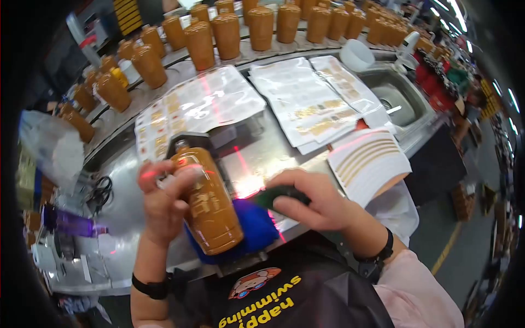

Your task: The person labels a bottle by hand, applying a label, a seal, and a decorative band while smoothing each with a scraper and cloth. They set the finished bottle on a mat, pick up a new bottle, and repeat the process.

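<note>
Place: on the steel bench [257, 150], just in front of the person, a brown bottle [210, 205] lies over a blue pad [254, 225].
Axis: the bottle's long axis runs near-upright in the view, its dark cap away from the person and tilted a little left, its base toward the apron.
Left hand [164, 202]: fingers curled and clamped round the bottle's upper left side.
Right hand [317, 199]: closed on a dark green tool [279, 195], its tip just beside the bottle.
Surfaces: the bottle is glossy, rounded, with gold lettering; the pad looks soft; the bench is shiny metal crossed by a red light line.
Around: clear label sheets [298, 98] lie spread on the bench, a stack of striped sheets [369, 161] to the right, and rows of like bottles [262, 24] stand behind.
</note>
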Motion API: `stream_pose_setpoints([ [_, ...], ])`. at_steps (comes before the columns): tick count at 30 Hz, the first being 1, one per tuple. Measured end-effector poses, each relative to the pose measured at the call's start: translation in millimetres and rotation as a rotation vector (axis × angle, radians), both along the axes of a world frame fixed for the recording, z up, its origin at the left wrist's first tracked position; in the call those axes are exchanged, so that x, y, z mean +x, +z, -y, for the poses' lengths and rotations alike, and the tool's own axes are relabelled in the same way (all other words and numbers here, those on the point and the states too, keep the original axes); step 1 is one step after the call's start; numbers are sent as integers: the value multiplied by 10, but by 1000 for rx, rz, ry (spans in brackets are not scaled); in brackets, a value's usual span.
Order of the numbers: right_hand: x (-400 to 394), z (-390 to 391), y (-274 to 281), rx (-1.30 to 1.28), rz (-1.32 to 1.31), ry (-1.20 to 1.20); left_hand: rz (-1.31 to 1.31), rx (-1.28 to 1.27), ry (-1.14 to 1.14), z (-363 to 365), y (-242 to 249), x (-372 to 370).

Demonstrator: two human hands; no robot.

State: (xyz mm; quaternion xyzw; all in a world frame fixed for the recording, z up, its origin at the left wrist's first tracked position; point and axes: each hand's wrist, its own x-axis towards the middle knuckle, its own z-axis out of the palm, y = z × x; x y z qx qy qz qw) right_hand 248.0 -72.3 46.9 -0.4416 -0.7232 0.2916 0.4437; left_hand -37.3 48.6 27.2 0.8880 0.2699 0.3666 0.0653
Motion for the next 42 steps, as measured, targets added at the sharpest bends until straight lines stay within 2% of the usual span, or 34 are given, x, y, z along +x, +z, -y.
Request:
stream_pose_setpoints([
  [2, 172, -50, -18, 86, 47, -163, -2, 9, -11, -163, 28, 13],
  [4, 593, -214, -28, 153, 208, -243, -18, 27, -10, -25, -14, 42],
  [6, 1207, -451, -186, 200, 509, -423, -16, 3, -16, 247, -123, -18],
  [8, 1860, -695, -404, 2, 703, -570, -137, 39, -60, 369, -165, -183],
  [10, 2430, -1040, -678, -116, 915, -648, -13, -37, 18, 413, -293, -292],
  [13, 2630, -1472, -719, -490, 1003, -657, 122, -120, 73, 480, -458, -329],
  [16, 2695, -1955, -865, -423, 1159, -575, 165, -145, 93, 561, -583, -328],
  [21, 2617, -2581, -992, -201, 1036, -771, 196, -126, 85, 588, -705, -287],
  [28, 2750, -3096, -960, -411, 1012, -824, 226, -186, 110, 630, -716, -265],
  [32, 2809, -3066, -753, -516, 1037, -681, 245, -184, 111, 631, -775, -290],
  [33, 2806, -3072, -799, -472, 1054, -741, 255, -181, 107, 628, -777, -281],
  [36, 2890, -3072, -774, -446, 982, -690, 273, -161, 55, 608, -742, -223],
  [37, 2990, -3104, -811, -426, 1018, -637, 365, -195, 73, 635, -792, -229],
  [38, 3110, -3179, -847, -388, 1051, -572, 335, -213, 61, 650, -780, -212],
  [40, 3135, -3074, -998, -199, 872, -655, 260, -221, 92, 638, -657, -184],
  [41, 3242, -3207, -1095, -185, 1079, -649, 265, -233, 90, 638, -648, -182],
  [42, 3190, -3146, -1171, 48, 956, -752, 273, -246, 87, 626, -637, -170],
])
